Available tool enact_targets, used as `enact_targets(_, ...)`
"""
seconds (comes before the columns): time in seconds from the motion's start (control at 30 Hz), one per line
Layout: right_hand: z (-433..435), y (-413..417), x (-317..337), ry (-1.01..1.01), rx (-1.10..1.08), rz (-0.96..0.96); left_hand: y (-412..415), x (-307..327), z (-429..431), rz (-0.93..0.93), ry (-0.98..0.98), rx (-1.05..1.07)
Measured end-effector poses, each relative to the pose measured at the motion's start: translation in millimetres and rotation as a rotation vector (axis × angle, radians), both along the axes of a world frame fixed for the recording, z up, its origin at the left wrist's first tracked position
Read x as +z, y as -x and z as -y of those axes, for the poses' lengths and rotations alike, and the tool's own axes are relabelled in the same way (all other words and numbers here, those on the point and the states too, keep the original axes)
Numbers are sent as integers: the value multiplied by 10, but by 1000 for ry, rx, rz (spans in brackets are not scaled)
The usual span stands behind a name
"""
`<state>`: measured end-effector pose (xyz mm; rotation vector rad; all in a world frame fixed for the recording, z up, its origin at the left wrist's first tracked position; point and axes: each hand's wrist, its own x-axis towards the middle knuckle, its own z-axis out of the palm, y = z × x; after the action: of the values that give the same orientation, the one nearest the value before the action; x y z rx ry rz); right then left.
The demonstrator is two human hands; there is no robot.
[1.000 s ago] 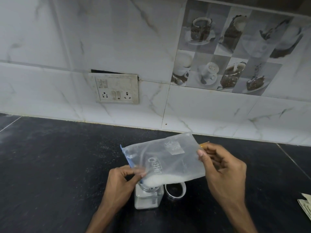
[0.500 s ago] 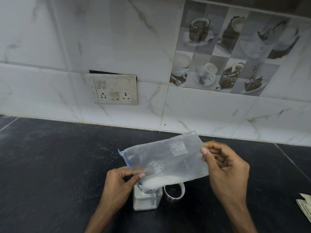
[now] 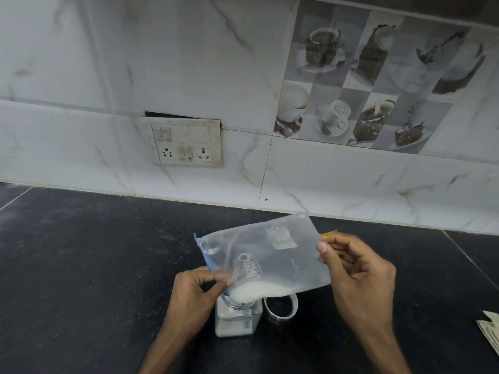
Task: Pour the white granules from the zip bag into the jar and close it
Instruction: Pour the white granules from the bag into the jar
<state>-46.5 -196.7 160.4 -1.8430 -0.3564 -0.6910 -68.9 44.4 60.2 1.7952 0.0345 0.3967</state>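
Note:
A clear zip bag with a blue zip strip is held tilted over a small square glass jar on the black counter. White granules lie gathered in the bag's low corner right at the jar's mouth, and some sit in the jar's bottom. My left hand pinches the bag's open end beside the jar mouth. My right hand pinches the bag's raised far end. The jar's round lid lies on the counter just right of the jar.
The black stone counter runs to a white tiled wall with a switch and socket panel. Folded paper lies at the right edge of the counter.
The bag's raised end has lifted slightly and the granules have slid further into the low corner over the jar mouth. Both hands keep their hold.

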Motion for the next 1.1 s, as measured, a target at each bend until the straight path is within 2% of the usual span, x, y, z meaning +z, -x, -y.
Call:
enact_targets(0.3, 11, -26, 9, -61, -22, -5, 3, -6, 7, 14, 4, 9)
enact_targets(0.43, 4, -39, 21, -14, 1, 10, 8, 3, 2, 7, 7, -3)
enact_targets(0.53, 7, -53, 22, -75, -32, -2, 5, 10, 0, 8, -2, 4)
enact_targets(0.83, -30, -14, 18, 10, 13, 3, 11, 2, -8, -3, -13, 0)
enact_targets(1.1, -8, -18, 23, -34, -20, -15, 15, 22, -20, -3, 13, 10)
